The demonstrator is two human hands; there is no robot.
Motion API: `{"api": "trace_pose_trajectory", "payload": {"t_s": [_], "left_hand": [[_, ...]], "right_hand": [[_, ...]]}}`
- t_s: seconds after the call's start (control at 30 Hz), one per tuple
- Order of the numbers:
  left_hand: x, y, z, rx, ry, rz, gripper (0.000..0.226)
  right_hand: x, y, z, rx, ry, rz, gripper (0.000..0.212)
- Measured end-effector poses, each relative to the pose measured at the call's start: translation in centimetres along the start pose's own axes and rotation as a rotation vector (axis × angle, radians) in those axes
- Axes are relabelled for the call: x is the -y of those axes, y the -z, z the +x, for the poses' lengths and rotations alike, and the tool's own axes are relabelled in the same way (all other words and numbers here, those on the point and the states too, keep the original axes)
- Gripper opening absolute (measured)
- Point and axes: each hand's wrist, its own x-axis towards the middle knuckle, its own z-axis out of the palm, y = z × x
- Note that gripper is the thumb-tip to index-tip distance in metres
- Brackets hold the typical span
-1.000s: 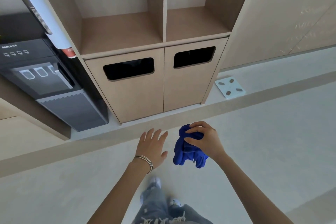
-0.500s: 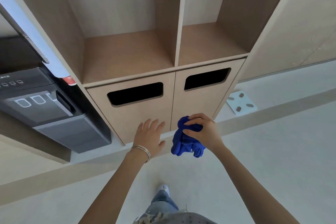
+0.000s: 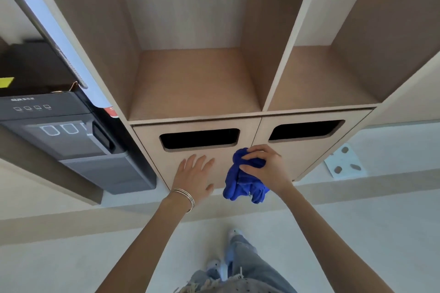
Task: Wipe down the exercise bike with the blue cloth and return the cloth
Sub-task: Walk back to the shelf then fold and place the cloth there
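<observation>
Now the return leg: blue cloth (image 3: 242,179) bunched in the right hand (image 3: 267,169), grip closed tight.
Left hand (image 3: 195,175), fingers spread and empty, nears the cabinet door (image 3: 190,154); next move likely means stowing the cloth through its slot (image 3: 200,138).

Right hand (image 3: 266,169) gripping bunched blue cloth (image 3: 244,179), left hand (image 3: 194,177) spread before cabinet door (image 3: 152,140)

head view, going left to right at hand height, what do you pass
dark water dispenser → left hand, open, in front of the left slotted cabinet door → blue cloth → right hand gripping it → white floor scale
</observation>
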Motion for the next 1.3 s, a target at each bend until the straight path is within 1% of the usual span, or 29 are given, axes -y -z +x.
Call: {"api": "trace_pose_trajectory", "payload": {"t_s": [0.3,0.4,0.5,0.63,0.73,0.87,0.93,1.03,1.17,1.3], "left_hand": [[0.3,3.0,7.6,-0.086,0.124,-0.041,0.069],[0.2,3.8,9.6,-0.126,0.155,-0.051,0.068],[0.1,3.9,10.8,-0.167,0.199,-0.094,0.067],[0.8,3.8,11.4,-0.136,0.241,-0.125,0.068],[2.1,4.2,12.0,-0.150,0.271,-0.112,0.067],[4.2,5.6,13.2,-0.209,0.266,-0.095,0.066],[5.2,6.1,13.9,-0.202,0.262,-0.103,0.065],[6.5,6.3,14.7,-0.162,0.267,-0.112,0.067],[8.0,5.9,15.7,-0.142,0.242,-0.128,0.065],[8.7,5.6,17.2,-0.152,0.198,-0.158,0.064]], "right_hand": [[0.2,2.4,10.2,0.067,0.128,0.043,0.019],[-0.2,3.5,13.0,0.085,0.146,0.050,0.019],[-0.2,3.7,15.3,0.073,0.136,0.082,0.019],[0.4,2.6,17.6,0.054,0.102,0.095,0.018],[1.2,1.7,19.6,0.013,0.083,0.123,0.017],[2.4,0.1,23.0,-0.064,0.061,0.176,0.017],[2.7,-1.1,24.4,-0.073,0.016,0.198,0.016],[2.6,-2.9,26.0,-0.006,-0.038,0.186,0.016],[1.5,-4.0,26.8,0.189,-0.077,0.142,0.025],[1.0,-3.2,26.9,0.321,-0.032,0.062,0.037]]}}
